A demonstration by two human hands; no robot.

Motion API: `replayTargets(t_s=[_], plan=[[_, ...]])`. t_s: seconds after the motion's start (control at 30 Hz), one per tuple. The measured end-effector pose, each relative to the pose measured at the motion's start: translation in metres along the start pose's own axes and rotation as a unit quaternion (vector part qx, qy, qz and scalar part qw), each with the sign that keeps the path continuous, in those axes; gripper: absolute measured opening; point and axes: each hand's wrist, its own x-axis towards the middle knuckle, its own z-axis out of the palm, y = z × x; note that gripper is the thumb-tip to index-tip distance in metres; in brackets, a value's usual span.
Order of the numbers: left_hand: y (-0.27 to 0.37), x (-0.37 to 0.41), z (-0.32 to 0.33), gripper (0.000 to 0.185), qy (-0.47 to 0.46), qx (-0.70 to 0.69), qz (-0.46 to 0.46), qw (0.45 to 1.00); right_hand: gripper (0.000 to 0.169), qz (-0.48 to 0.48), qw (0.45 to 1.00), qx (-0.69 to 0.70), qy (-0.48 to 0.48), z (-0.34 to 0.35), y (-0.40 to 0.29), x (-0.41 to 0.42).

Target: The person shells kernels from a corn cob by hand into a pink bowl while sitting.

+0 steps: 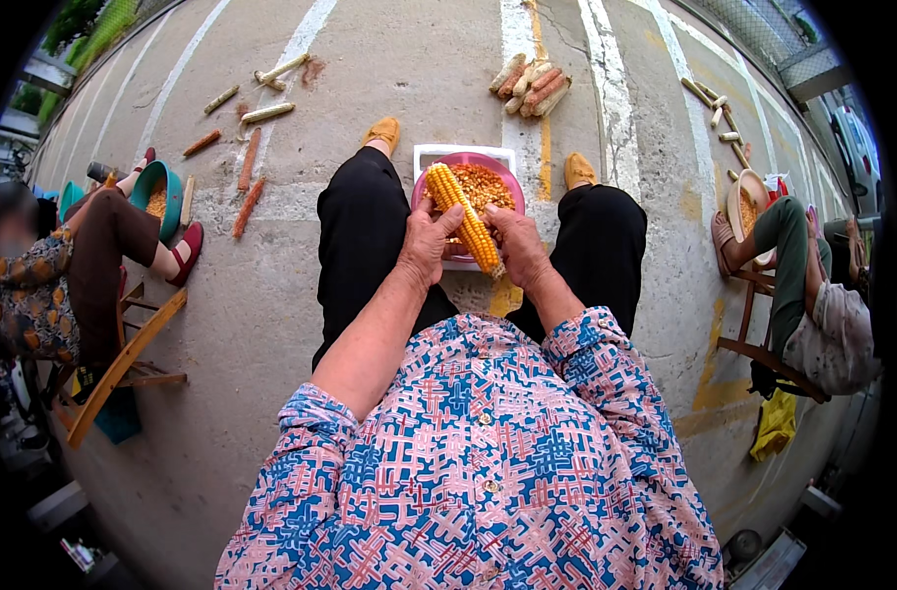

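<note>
Between my knees, my left hand [425, 240] grips an ear of yellow corn [463, 217], with the thumb along its side. The ear lies slanted, its upper end to the left and its tip down to the right. My right hand [520, 243] is closed on the ear's right side near the lower end; its fingertips are partly hidden. Below both hands is a pink plastic basin [520, 184] holding loose corn kernels [485, 184]. The basin sits in a white foam box [427, 151] on the ground.
Ahead on the pavement lies a pile of stripped cobs [533, 87]; more cobs [251, 158] are scattered ahead left. A seated person [102, 258] with a teal basin [169, 199] is at the left, another [809, 295] with a pale basin [736, 195] at the right. A yellow bag [774, 426] lies behind the right chair.
</note>
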Motion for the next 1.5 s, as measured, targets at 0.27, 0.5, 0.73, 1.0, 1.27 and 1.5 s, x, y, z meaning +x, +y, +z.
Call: replayTargets(t_s=[0.27, 0.5, 0.73, 1.0, 1.27, 1.5], plan=[[0.003, -0.001, 0.003, 0.048, 0.017, 0.004, 0.001, 1.0, 0.019, -0.089, 0.994, -0.051, -0.024, 0.005, 0.005, 0.0], [0.0, 0.001, 0.004, 0.044, 0.004, 0.02, 0.016, 1.0, 0.017, -0.171, 0.973, -0.155, 0.013, -0.005, 0.021, 0.012], [0.008, 0.0, 0.002, 0.049, 0.016, -0.008, 0.006, 1.0, 0.017, 0.018, 0.995, 0.085, 0.044, -0.001, 0.006, 0.007], [0.008, 0.002, -0.004, 0.049, 0.066, 0.014, -0.003, 0.998, 0.037, -0.025, 0.995, 0.012, 0.092, -0.018, -0.016, 0.039], [0.005, 0.006, -0.009, 0.046, 0.072, 0.024, -0.004, 0.997, 0.04, -0.019, 0.992, -0.014, 0.126, -0.028, -0.007, 0.039], [0.007, 0.004, -0.005, 0.049, 0.057, -0.004, 0.006, 0.998, 0.035, 0.032, 0.998, -0.038, 0.027, -0.01, -0.006, 0.017]])
